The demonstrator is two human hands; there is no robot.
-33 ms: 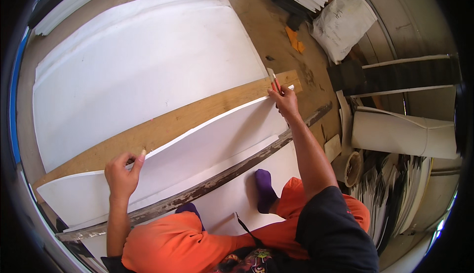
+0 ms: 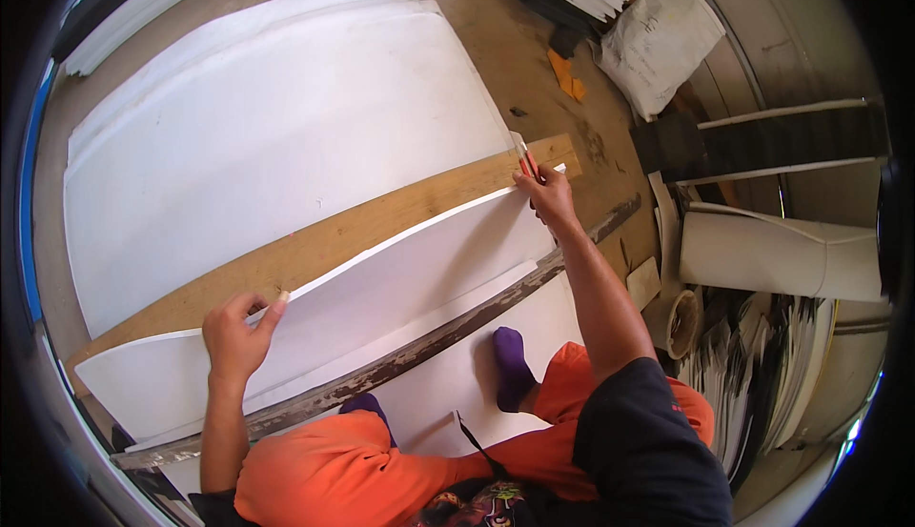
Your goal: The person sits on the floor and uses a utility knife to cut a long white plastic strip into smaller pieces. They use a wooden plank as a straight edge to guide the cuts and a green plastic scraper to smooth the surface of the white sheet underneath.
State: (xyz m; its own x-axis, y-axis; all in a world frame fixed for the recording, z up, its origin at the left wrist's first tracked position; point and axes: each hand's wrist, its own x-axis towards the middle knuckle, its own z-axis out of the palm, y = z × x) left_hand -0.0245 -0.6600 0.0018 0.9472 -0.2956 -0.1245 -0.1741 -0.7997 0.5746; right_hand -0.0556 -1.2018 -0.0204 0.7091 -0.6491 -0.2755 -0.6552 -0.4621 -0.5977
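Observation:
A white flexible sheet stands bent up along its long edge, in front of a brown wooden board. My left hand is closed on the sheet's raised edge near its left end, thumb along the top. At the far right end, my right hand grips a red-handled cutter knife, its pale blade pointing up and away over the board. The right fingers also rest at the sheet's edge; whether they pinch it is hidden. Behind the board lies a stack of large white sheets.
A worn dark wooden bar runs across in front of my purple-socked feet. To the right are a rolled white sheet, a cardboard tube and several upright offcuts. A white sack and orange scrap lie at the back right.
Very little differs. The thumb of my left hand has shifted slightly right along the sheet's edge, and the right hand keeps the knife in nearly the same place.

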